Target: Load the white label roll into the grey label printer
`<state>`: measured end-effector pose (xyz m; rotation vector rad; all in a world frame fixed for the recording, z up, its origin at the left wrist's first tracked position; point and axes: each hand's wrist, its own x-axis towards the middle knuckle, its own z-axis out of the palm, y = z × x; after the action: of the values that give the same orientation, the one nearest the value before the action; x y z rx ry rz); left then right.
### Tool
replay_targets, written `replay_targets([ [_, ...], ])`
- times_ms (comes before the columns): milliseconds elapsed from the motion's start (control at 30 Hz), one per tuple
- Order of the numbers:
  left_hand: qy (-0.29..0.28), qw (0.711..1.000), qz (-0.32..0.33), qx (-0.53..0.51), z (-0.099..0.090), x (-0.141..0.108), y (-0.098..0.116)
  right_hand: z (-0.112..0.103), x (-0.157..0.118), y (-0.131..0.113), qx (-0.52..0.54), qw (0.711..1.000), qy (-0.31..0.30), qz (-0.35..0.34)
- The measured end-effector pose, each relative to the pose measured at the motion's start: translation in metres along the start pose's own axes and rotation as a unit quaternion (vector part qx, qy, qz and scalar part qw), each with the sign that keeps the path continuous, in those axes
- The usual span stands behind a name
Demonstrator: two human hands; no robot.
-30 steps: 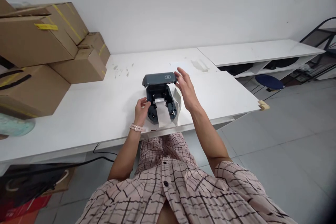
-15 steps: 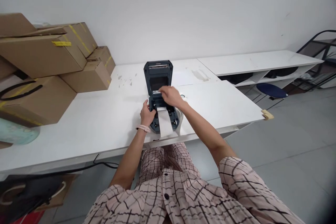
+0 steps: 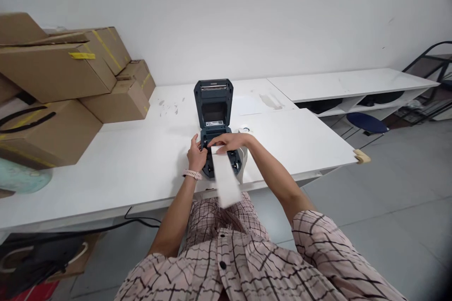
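A dark label printer (image 3: 213,103) stands on the white table with its lid raised. From its lower body a white strip of label paper (image 3: 226,181) runs toward me, longer than the printer; its near end is blurred and hangs past the table's edge. My right hand (image 3: 228,142) reaches across the printer body, fingers and thumb closed at the strip's far end. On the printer's left side, my left hand (image 3: 197,155) grips the edge, thumb over the rim. The parts under my right hand are hidden.
Stacked cardboard boxes (image 3: 56,68) fill the table's left end, beside a pale green cylinder (image 3: 24,176). A small white roll (image 3: 245,129) lies right of the printer. A blue stool (image 3: 367,122) stands at the right, and a cable (image 3: 106,229) runs below the table edge.
My right hand has come down from near the lid hinge onto the paper strip. The strip now reaches farther toward me, its near end moving. My left hand has stayed at the printer's side.
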<state>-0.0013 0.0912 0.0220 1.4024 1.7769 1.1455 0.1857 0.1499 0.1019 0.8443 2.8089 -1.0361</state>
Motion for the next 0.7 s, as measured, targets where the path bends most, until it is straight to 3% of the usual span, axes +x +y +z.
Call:
replay_targets([
  [67,-0.002,1.0,-0.005,-0.008,0.0,0.0,-0.001,0.003,-0.038,0.015,0.162,0.979,0.06,-0.103],
  [167,0.0,1.0,-0.012,-0.008,0.0,0.001,-0.002,0.022,-0.105,0.047,0.326,0.902,0.209,-0.19],
  [233,0.005,1.0,-0.012,-0.01,0.001,0.001,-0.003,0.038,-0.146,0.068,0.369,0.864,0.3,-0.166],
  [300,0.011,1.0,-0.012,-0.015,0.002,0.002,-0.005,0.05,-0.172,0.083,0.381,0.858,0.335,-0.08],
  [367,0.013,1.0,-0.009,-0.027,0.004,0.003,-0.009,0.057,-0.18,0.092,0.372,0.865,0.336,0.017],
  [467,0.011,0.999,-0.001,-0.047,0.005,0.005,-0.016,0.062,-0.164,0.103,0.36,0.866,0.331,0.101],
  [600,0.012,0.998,-0.007,-0.063,0.006,0.007,-0.02,0.071,-0.134,0.124,0.404,0.85,0.318,0.115],
  [700,0.011,0.999,0.0,-0.048,0.004,0.006,-0.016,0.073,-0.134,0.137,0.42,0.843,0.319,0.103],
])
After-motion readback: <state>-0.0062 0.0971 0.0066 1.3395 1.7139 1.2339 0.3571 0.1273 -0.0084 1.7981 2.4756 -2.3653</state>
